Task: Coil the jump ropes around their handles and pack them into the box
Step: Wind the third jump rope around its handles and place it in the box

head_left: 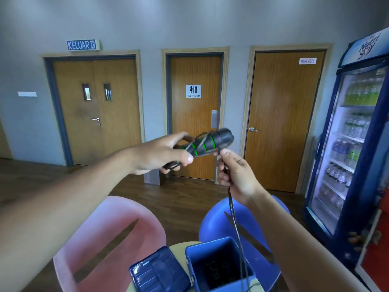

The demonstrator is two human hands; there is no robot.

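My left hand grips the black jump rope handles with green rings, held up at chest height and pointing right. A few turns of thin dark rope wrap around them. My right hand pinches the rope just below the handles' thick end; the loose rope hangs down from it toward the open blue box on the small table below. Dark shapes lie inside the box, too dim to tell apart.
The box's dark blue lid lies to the left of the box on the round beige table. A pink chair and a blue chair stand behind the table. A drinks fridge stands at the right; wooden doors line the far wall.
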